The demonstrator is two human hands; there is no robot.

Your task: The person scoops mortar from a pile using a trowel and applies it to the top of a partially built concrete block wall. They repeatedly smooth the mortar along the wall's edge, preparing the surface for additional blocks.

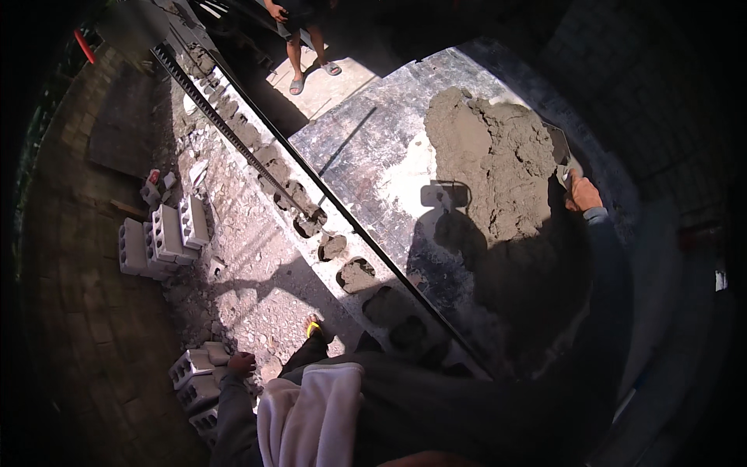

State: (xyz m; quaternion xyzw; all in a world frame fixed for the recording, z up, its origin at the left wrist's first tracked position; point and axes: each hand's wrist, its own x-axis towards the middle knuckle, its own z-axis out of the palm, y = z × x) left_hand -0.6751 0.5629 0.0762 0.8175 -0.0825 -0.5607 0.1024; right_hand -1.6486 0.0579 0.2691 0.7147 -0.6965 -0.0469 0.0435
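At the right, my right hand (580,192) is closed round the handle of a trowel. Its flat blade (559,145) rests against the right edge of a heap of wet grey mortar (498,167). The mortar lies on a broad, stained metal sheet (350,148), and my shadow falls across both. My left hand (242,363) hangs low on the left, close to some grey hollow blocks (191,369). It is small and shaded, so its fingers cannot be made out clearly.
A hollow-block wall (317,243) runs diagonally past the sheet, several of its cores filled with mortar. One ribbed steel bar (226,128) slants above it. More blocks (166,235) are stacked on the rubble ground (241,257). Another person in sandals (296,86) stands at the far side.
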